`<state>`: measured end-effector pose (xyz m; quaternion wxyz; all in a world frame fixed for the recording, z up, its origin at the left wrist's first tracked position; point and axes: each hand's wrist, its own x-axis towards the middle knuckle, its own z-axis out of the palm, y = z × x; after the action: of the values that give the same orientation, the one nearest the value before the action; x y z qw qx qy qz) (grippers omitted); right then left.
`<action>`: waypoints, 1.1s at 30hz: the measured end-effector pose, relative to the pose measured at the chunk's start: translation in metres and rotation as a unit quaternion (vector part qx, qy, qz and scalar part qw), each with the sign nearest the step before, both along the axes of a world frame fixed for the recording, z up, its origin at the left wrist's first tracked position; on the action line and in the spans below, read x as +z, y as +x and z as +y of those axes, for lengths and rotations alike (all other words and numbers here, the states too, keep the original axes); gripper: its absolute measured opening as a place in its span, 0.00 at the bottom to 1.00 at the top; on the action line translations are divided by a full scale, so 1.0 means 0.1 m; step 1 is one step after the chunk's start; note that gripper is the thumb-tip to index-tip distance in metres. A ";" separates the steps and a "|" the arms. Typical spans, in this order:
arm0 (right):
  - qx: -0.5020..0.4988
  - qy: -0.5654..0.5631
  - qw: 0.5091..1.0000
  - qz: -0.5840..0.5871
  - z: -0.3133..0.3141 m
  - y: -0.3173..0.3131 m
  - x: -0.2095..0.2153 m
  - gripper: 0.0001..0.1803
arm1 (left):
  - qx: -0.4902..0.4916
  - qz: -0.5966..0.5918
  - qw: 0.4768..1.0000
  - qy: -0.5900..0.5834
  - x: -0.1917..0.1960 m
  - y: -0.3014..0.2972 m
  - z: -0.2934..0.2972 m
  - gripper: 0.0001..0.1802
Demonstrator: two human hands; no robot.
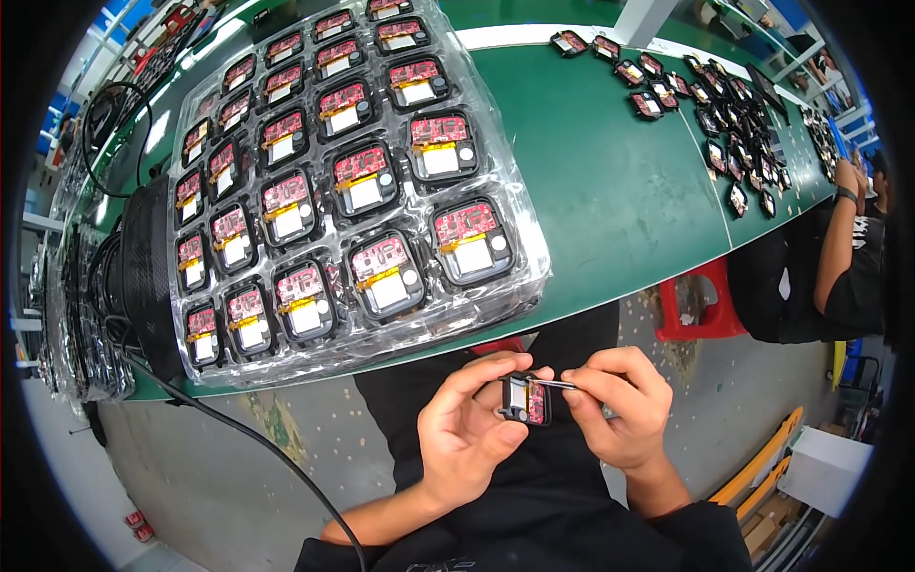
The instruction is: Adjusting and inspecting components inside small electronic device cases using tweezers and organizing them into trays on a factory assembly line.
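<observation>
Above my lap, my left hand [474, 431] holds a small black square device casing [525, 399] by its edges between thumb and fingers. Its open side shows a red circuit board, a silvery-white block and a strip of yellow tape. In my right hand [621, 404] a thin metal tool, probably tweezers [555, 383], is pinched between thumb and fingers. Its tip meets the upper part of the casing; whether it grips anything there is too small to tell. On the table, a clear plastic tray [534, 276] carries rows of similar casings, each with a red board and yellow tape.
The green table [600, 181] runs across in front of me. Loose casings [739, 143] lie heaped at its far right. A black cable [257, 439] hangs off the left edge. Another person's arm [839, 243] and a red stool [701, 305] are at the right.
</observation>
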<state>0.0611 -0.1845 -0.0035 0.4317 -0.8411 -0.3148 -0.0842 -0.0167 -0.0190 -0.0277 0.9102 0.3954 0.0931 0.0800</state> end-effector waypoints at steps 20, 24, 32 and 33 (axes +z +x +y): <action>-0.009 0.064 0.998 0.003 -0.08 0.16 0.08 0.11 | -0.076 -0.204 0.964 0.151 0.37 -0.02 0.53 0.33; -0.069 0.127 0.989 -0.011 -0.09 0.43 0.06 0.08 | 0.021 -0.275 0.920 0.278 0.76 0.01 0.96 0.35; -0.099 0.143 0.984 0.046 0.20 1.10 0.04 0.07 | 0.215 -0.088 0.807 0.543 1.39 1.01 2.06 0.20; -0.097 0.162 0.978 0.093 0.24 1.14 0.04 0.07 | 0.210 -0.057 0.788 0.576 1.46 1.10 2.23 0.19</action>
<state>0.1754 -0.1601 0.0003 0.5792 -0.7909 -0.1722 -0.0969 0.0933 0.2036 0.1186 0.4783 0.8116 0.0583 0.3302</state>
